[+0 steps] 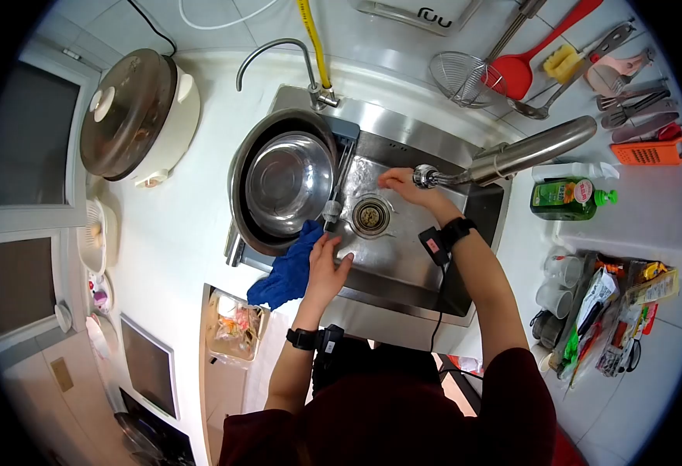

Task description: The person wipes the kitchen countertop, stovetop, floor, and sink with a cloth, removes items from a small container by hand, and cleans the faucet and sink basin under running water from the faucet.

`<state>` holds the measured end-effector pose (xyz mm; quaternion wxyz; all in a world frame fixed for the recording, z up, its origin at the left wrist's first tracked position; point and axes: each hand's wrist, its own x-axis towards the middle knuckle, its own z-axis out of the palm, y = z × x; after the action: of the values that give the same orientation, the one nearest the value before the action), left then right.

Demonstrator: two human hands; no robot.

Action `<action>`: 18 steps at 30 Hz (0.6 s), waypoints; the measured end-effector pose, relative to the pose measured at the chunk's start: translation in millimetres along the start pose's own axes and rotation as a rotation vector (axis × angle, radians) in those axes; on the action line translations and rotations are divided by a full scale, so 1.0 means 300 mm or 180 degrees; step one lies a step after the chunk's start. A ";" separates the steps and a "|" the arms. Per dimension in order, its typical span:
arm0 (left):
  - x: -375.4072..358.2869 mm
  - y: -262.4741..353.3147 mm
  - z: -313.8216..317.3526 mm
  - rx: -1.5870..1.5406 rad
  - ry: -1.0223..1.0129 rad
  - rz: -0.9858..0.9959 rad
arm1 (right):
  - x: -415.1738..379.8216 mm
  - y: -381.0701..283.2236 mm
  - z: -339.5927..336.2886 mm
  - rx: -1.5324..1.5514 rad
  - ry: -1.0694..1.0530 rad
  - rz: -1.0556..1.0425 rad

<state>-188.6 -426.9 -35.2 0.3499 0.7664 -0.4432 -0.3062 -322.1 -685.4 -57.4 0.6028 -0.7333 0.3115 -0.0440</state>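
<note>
My left hand [326,269] is at the front left edge of the sink [364,278]. Its fingers are spread apart, beside a blue cloth [285,273] draped over that edge. My right hand [404,185] reaches over the sink basin, partly behind the faucet head [426,177]. Its fingers point left, loosely stretched, with nothing seen in them. Below and left of it is the round drain strainer [371,215]. Left of the basin, a steel bowl [290,183] sits inside a larger dark-rimmed basin [240,167].
A curved steel faucet [539,147] arches in from the right. Green dish soap [564,199], plastic cups [554,299] and packets stand on the right. Utensils, including a red ladle [515,71], hang on the back wall. A lidded electric pot [135,116] stands on the left counter.
</note>
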 end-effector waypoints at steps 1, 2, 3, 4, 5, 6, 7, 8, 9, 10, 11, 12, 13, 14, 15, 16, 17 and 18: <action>0.002 -0.004 -0.002 -0.0013 -0.0009 0.0017 | -0.019 0.004 -0.014 -0.0309 -0.0049 -0.0113; 0.005 -0.008 -0.003 -0.0029 -0.0021 0.0036 | -0.047 0.010 -0.026 -0.0322 -0.0057 -0.0104; 0.008 -0.011 -0.002 -0.0053 -0.0020 0.0031 | -0.085 0.017 -0.040 -0.0580 0.0021 -0.0062; 0.011 -0.016 -0.001 -0.0024 -0.0016 0.0051 | -0.123 0.021 -0.051 -0.0840 0.0099 -0.0020; 0.017 -0.021 0.000 0.0007 -0.0014 0.0075 | -0.164 0.025 -0.066 -0.0860 0.0098 -0.0006; 0.023 -0.029 0.005 -0.0021 -0.0021 0.0077 | -0.213 0.011 -0.083 -0.0993 0.0267 0.0098; 0.028 -0.036 0.012 0.0003 -0.0025 0.0084 | -0.258 -0.019 -0.090 -0.1129 0.0434 0.0206; 0.034 -0.043 0.021 0.0026 -0.0028 0.0093 | -0.300 -0.051 -0.091 -0.1156 0.0433 0.0229; 0.038 -0.036 0.025 -0.0010 -0.0039 0.0086 | -0.346 -0.097 -0.091 -0.0753 0.0634 0.0277; 0.041 -0.023 0.022 -0.0013 -0.0028 0.0109 | -0.380 -0.139 -0.095 -0.0342 0.0836 0.0324; 0.045 -0.012 0.017 -0.0007 -0.0016 0.0133 | -0.398 -0.171 -0.102 -0.0353 0.0833 0.0349; 0.049 -0.006 0.015 -0.0005 -0.0036 0.0150 | -0.416 -0.199 -0.107 -0.0425 0.0874 0.0246; 0.046 -0.003 0.017 -0.0015 -0.0075 0.0147 | -0.441 -0.240 -0.110 -0.0487 0.0931 0.0156; 0.050 -0.002 0.013 -0.0007 -0.0071 0.0182 | -0.448 -0.290 -0.124 -0.0945 0.0843 0.0077; 0.057 0.001 0.009 -0.0007 -0.0049 0.0211 | -0.436 -0.334 -0.142 -0.0944 0.0843 0.0078; 0.052 0.004 0.000 0.0013 -0.0090 0.0212 | -0.432 -0.364 -0.149 -0.1156 0.0850 0.0437; 0.050 0.009 -0.006 0.0007 -0.0083 0.0204 | -0.430 -0.374 -0.152 -0.1379 0.0842 0.0786; 0.056 0.012 -0.010 -0.0010 -0.0057 0.0197 | -0.414 -0.362 -0.129 -0.0994 0.1109 -0.0137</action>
<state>-181.0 -442.4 -33.2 0.3566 0.7490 -0.4693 -0.3027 -394.8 -646.7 90.7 0.4180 -0.8054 0.3983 -0.1340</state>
